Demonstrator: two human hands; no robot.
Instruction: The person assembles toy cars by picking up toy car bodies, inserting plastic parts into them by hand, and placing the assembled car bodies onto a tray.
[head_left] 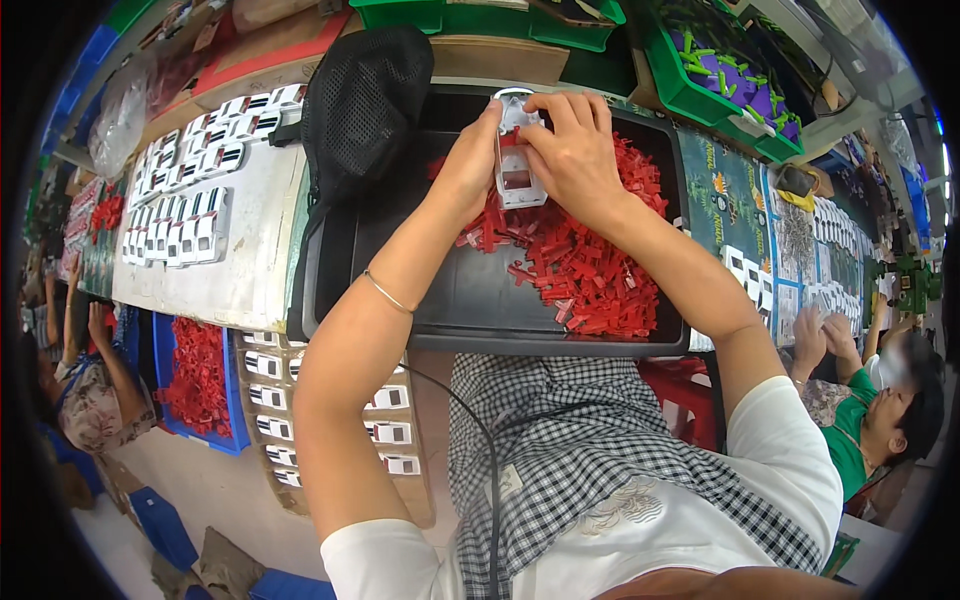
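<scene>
A white toy car body shell (518, 190) is held upright over the far part of a black tray (480, 340). My left hand (472, 165) is closed around its left side. With bent fingers, my right hand (575, 150) reaches over the shell's right side and presses at a small red plastic part (513, 137) inside it. The right fingertips partly cover that part, so how it sits cannot be made out. Beneath both hands, a heap of loose red plastic parts (605, 275) fills the tray's right side.
A black mesh bag (368, 110) lies over the tray's far left corner. White car shells (185, 225) stand in rows on the left table. A green bin (680, 85) holds purple and green parts. Low at left is a blue crate (240, 400); a co-worker (865, 430) sits at right.
</scene>
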